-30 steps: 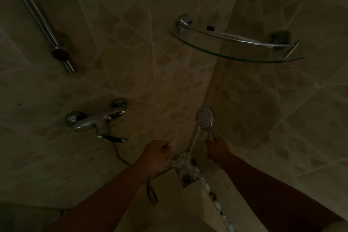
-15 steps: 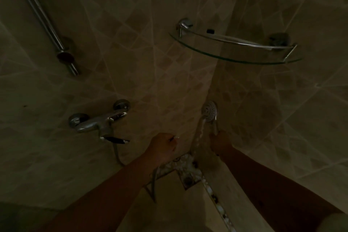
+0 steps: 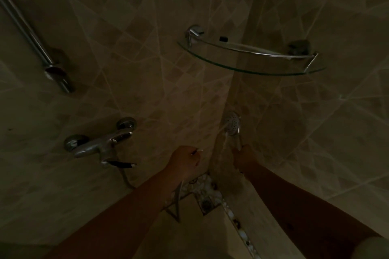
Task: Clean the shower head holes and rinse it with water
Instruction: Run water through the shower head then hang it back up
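Note:
In a dim shower corner, my right hand [image 3: 244, 156] grips the handle of a round chrome shower head [image 3: 232, 123]. Its spray face with many small holes is turned toward me, and a thin stream of water [image 3: 223, 143] falls from it toward the floor. My left hand [image 3: 185, 161] is curled to the left of the stream and pinches a thin pin-like tool that shows at the fingertips. The hand stays clear of the shower head. The hose [image 3: 178, 202] loops down below my left wrist.
A chrome mixer tap [image 3: 101, 143] with a dark lever is on the left wall. A slide rail [image 3: 31, 35] runs up at the far left. A glass corner shelf [image 3: 250, 59] hangs above. A floor drain [image 3: 206, 204] sits in the pebbled corner floor.
My right hand has lifted the shower head upward and slightly right along the corner. My left hand rose a little too. Water keeps running from the head.

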